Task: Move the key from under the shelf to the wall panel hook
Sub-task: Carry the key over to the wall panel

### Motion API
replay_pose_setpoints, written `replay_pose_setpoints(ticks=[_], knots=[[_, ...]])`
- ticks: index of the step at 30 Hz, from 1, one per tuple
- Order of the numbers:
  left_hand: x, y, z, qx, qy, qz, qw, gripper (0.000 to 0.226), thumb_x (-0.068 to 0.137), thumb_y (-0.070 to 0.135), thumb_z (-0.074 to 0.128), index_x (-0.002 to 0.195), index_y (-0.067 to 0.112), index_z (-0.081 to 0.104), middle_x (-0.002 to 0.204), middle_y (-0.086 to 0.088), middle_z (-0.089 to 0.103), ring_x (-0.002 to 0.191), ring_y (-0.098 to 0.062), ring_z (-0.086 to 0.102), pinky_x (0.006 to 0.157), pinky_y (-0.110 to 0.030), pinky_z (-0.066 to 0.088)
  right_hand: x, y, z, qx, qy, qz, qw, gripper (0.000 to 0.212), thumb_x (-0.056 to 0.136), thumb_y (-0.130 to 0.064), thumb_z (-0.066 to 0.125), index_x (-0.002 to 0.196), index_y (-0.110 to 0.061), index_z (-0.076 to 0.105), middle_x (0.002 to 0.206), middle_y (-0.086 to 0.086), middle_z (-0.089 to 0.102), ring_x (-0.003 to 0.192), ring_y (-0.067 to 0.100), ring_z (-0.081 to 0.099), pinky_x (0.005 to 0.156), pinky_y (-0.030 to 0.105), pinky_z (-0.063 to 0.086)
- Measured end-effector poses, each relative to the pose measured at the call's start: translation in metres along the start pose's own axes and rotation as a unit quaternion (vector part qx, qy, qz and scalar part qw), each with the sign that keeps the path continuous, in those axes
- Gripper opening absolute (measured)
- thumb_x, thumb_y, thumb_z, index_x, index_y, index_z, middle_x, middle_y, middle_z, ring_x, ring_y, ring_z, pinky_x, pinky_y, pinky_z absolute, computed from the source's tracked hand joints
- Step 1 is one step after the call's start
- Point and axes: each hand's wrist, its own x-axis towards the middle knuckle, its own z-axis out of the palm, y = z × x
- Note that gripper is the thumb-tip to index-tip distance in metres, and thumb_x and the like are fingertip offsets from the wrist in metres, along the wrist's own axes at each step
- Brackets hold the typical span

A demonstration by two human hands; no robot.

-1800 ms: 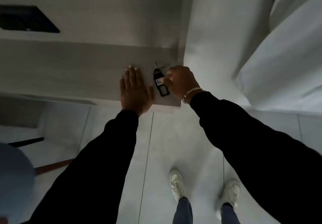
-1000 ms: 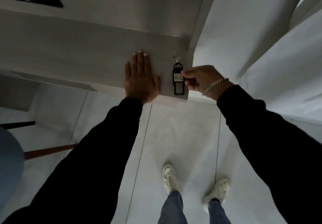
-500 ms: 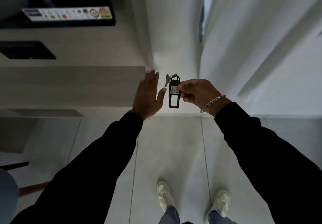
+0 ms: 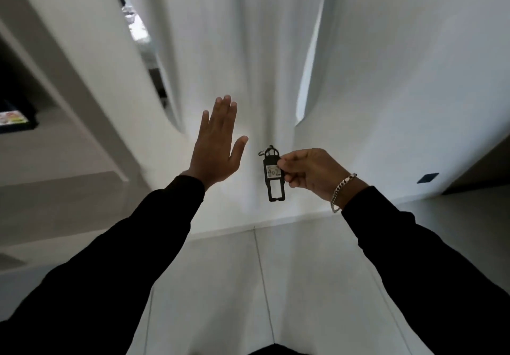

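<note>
I see two long black sleeves (image 4: 154, 233), plain, no logos or cuff details, reaching to both wrists. On my right wrist sits a silver chain-link bracelet (image 4: 342, 189), flat links, loose fit. Left hand (image 4: 216, 150) and right hand (image 4: 311, 172) bare, no rings or gloves.

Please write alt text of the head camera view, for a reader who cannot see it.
The right hand pinches a black key tag in the air before a white wall. The left hand is raised beside it, open and empty, not touching it. Both arms wear black sleeves.
</note>
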Motion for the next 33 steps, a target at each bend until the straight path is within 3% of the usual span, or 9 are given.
replay_pose_setpoints(ticks=[13, 20, 30, 33], knots=[[0.153, 0.166, 0.115, -0.118, 0.076, 0.120, 0.983, 0.064, 0.101, 0.026, 0.044, 0.155, 0.000, 0.022, 0.167, -0.020, 0.018, 0.157, -0.032, 0.009, 0.129, -0.053, 0.009, -0.020, -0.043, -0.217, 0.007, 0.115, -0.067, 0.991, 0.009, 0.086, -0.001, 0.064, 0.080, -0.008, 0.068, 0.073, 0.008, 0.064, 0.053, 0.013, 0.054, 0.047, 0.019, 0.050], [0.246, 0.231, 0.199, -0.170, 0.092, 0.137, 0.972, 0.064, 0.102, 0.036, 0.031, 0.155, 0.001, 0.023, 0.167, -0.020, 0.018, 0.157, -0.032, 0.006, 0.128, -0.056, 0.004, 0.011, -0.069, -0.334, -0.033, 0.164, -0.082, 0.982, 0.009, 0.085, 0.000, 0.065, 0.081, -0.008, 0.068, 0.070, 0.008, 0.062, 0.054, 0.015, 0.053, 0.049, 0.020, 0.051], [0.396, 0.350, 0.289, -0.196, 0.077, 0.199, 0.957, 0.067, 0.103, 0.039, 0.029, 0.155, -0.002, 0.021, 0.166, -0.024, 0.016, 0.157, -0.037, 0.005, 0.127, -0.056, 0.000, 0.026, -0.099, -0.517, -0.049, 0.265, -0.102, 0.958, 0.013, 0.085, 0.000, 0.065, 0.097, 0.004, 0.066, 0.073, 0.011, 0.060, 0.057, 0.017, 0.054, 0.054, 0.023, 0.051], [0.434, 0.402, 0.318, -0.203, 0.096, 0.196, 0.955, 0.066, 0.103, 0.038, 0.030, 0.155, -0.001, 0.020, 0.166, -0.023, 0.016, 0.157, -0.036, 0.005, 0.127, -0.055, 0.000, 0.021, -0.110, -0.584, -0.083, 0.263, -0.128, 0.953, 0.005, 0.085, -0.001, 0.066, 0.087, -0.004, 0.069, 0.066, 0.008, 0.059, 0.054, 0.015, 0.055, 0.052, 0.020, 0.054]])
